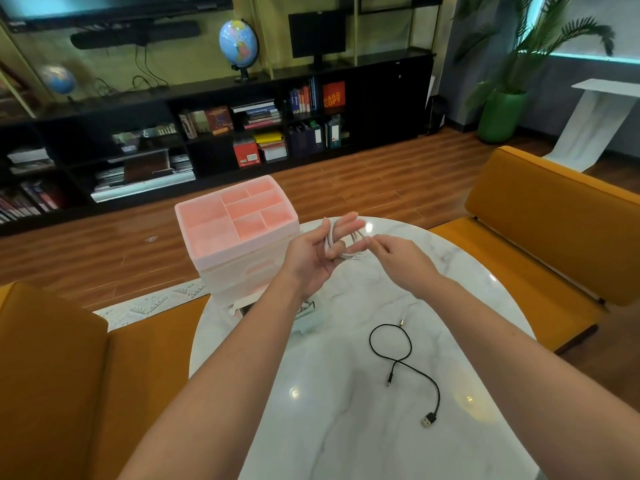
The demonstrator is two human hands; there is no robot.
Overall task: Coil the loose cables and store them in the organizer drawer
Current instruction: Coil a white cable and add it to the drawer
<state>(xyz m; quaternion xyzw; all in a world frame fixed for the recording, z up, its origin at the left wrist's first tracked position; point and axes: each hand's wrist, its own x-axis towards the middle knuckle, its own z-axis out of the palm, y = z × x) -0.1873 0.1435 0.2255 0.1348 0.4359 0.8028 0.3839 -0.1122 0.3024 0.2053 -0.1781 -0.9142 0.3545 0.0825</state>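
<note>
A white cable is wound in loops around the fingers of my left hand, held palm up above the far part of the table. My right hand pinches the cable's free end just to the right of those loops. A black USB cable lies loose on the white marble table, one loop near its middle and its USB plug toward me. The pink organizer stands at the table's far left, compartments on top and drawers below. An open drawer pokes out beneath my left forearm, mostly hidden.
Orange upholstered seats flank the round table on the left and right. A patterned rug lies on the wooden floor behind the organizer. A black bookshelf with books and globes runs along the far wall, and a potted plant stands at the back right.
</note>
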